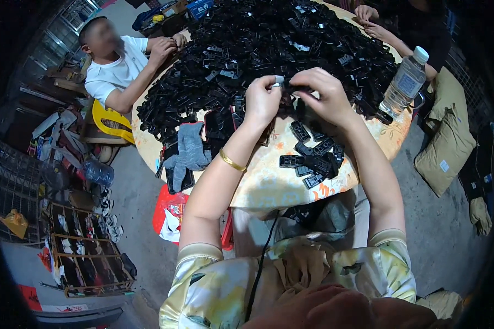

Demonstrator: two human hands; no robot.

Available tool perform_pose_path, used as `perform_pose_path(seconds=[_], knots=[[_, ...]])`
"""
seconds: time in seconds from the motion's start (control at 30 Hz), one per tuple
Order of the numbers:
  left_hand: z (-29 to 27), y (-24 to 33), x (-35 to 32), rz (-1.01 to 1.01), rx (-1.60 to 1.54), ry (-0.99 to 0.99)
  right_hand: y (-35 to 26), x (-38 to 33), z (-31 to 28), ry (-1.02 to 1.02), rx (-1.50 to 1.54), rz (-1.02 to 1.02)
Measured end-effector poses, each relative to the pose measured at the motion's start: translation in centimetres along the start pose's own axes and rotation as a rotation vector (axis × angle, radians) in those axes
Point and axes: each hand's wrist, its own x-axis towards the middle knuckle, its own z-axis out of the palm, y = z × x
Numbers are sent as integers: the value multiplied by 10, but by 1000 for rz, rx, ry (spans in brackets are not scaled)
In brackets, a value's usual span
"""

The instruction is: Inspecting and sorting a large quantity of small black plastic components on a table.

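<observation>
My left hand [264,102] is closed in a pinch at the near edge of a big heap of black plastic parts [247,41]. Pale wraps cover its fingertips, and a gold bangle circles the wrist. What it pinches is dark and blends into the heap. Just to its right, my right hand [325,94] curves over the same spot, thumb and forefinger apart with darkness between them. Below it, a small cluster of black rectangular parts [315,156] lies on the patterned tablecloth [263,183]. A grey glove [190,148] rests left of my left forearm.
A clear bottle [405,82] with a white cap stands at the table's right. One person in a white shirt [115,68] sits at the left; another person's hands [376,27] work at the far right. A yellow chair [112,123], shoe rack [88,249] and stuffed sacks [444,148] surround the table.
</observation>
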Motion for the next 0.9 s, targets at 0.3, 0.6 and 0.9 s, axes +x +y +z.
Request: perform_pose_path(seconds=[0.3,0.6,0.9], knots=[[-3,27,-11,-463,-771,-75,-10,-5,11,76,39,108],[-1,43,-19,-361,-882,-115,-8,-8,14,124,-89,228],[2,42,-23,-213,-718,-143,-15,-6,12,121,-219,59]])
